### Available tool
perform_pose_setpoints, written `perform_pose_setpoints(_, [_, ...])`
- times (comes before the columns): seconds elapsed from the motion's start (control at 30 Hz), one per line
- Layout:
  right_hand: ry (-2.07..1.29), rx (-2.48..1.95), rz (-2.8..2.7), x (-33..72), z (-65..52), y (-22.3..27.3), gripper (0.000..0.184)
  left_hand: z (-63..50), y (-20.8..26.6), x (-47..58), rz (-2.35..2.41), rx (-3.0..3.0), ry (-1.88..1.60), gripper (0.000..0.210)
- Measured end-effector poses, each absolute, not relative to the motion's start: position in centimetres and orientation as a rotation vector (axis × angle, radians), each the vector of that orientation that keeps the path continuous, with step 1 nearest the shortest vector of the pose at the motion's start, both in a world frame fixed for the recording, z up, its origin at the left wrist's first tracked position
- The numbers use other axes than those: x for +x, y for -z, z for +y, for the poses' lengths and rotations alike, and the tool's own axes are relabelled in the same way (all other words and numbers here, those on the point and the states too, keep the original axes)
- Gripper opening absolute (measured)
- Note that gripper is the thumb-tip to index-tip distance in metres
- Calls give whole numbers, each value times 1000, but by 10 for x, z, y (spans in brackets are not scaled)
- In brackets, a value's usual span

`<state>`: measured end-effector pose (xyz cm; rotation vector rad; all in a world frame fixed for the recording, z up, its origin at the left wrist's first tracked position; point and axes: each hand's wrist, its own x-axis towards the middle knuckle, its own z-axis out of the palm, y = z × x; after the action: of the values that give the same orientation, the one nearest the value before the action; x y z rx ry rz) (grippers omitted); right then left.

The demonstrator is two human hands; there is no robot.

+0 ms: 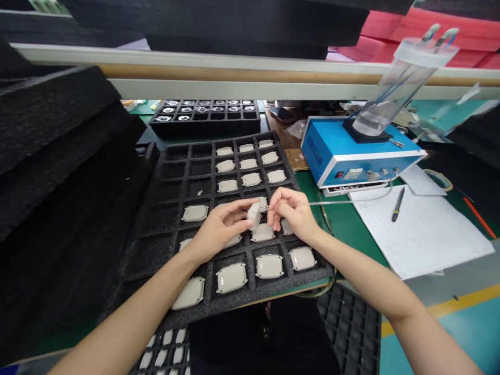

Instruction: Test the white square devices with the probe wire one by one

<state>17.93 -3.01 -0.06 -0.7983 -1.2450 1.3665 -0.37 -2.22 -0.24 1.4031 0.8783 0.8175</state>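
My left hand (221,225) pinches a small beige watch case (254,214) between thumb and fingers, tilted on edge above the tray. In my right hand (291,208) are the fingers closed on the end of a thin clear tube (344,202). A fine tip points from it at the upper edge of the case; I cannot tell whether the two touch. Below both hands lies a black foam tray (269,286) with square pockets, many holding similar beige cases (231,277). My hands and forearms hide some of its pockets.
The tube runs to a blue box (324,151) with a tilted clear cylinder (385,99) on top. Right of the tray lie papers (425,234) with a pen (398,204). Behind stands another black tray (205,126) of parts. Stacked black foam (58,156) rises at left; a shelf rail (234,88) crosses above.
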Motion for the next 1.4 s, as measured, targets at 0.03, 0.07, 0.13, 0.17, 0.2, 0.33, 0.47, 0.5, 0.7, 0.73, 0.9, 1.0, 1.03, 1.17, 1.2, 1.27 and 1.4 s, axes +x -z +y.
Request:
perform_pose_setpoints(0.03, [-1367,-802,-1246,179,-30,0,6,-22,3,-4,875,1399,-819,47])
perform_pose_setpoints(0.07, [-1365,-807,-1248,179,-30,0,6,-22,3,-4,869,1394,-820,47])
perform_pose_setpoints(0.13, [-1361,-811,-1251,179,-31,-1,6,-22,3,-4,858,1383,-822,46])
perform_pose_setpoints(0.17, [-1358,-811,-1253,179,-31,-1,6,-22,4,-4,852,1379,-823,46])
perform_pose_setpoints(0.2, [-1356,-810,-1254,179,-31,-1,6,-22,4,-4,847,1375,-823,45])
perform_pose_setpoints(0.33, [-1345,-809,-1267,179,-32,1,6,-22,3,-4,837,1372,-827,45])
perform_pose_setpoints(0.47, [-1216,-756,-1174,182,-32,-2,6,-23,2,-4,867,1339,-848,44])
perform_pose_setpoints(0.5, [-1176,-732,-1087,183,-31,-3,7,-23,1,-4,865,1289,-861,45])
perform_pose_setpoints(0.7, [-1547,-776,-746,182,-21,-3,28,-20,-2,-5,772,837,-924,31])
perform_pose_setpoints(0.73, [-1602,-788,-747,181,-20,-2,30,-19,-2,-5,768,808,-941,28])
perform_pose_setpoints(0.9, [-1625,-885,-946,178,-28,-2,33,-19,-1,-6,752,822,-984,22])
perform_pose_setpoints(1.0, [-1645,-1014,-1267,175,-34,0,19,-20,2,-6,740,909,-1029,22])
perform_pose_setpoints(1.03, [-1596,-1024,-1339,174,-35,0,20,-20,3,-6,744,931,-1038,22])
perform_pose_setpoints(1.17, [-1330,-996,-1376,173,-35,4,25,-21,6,-5,790,1032,-997,27])
perform_pose_setpoints(1.2, [-1277,-999,-1392,174,-35,5,25,-22,7,-5,806,1069,-985,28])
perform_pose_setpoints(1.27, [-1198,-1000,-1451,175,-34,5,21,-22,7,-6,843,1141,-972,31])
perform_pose_setpoints(1.4, [-1171,-963,-1546,179,-32,4,19,-21,7,-8,880,1222,-957,35])
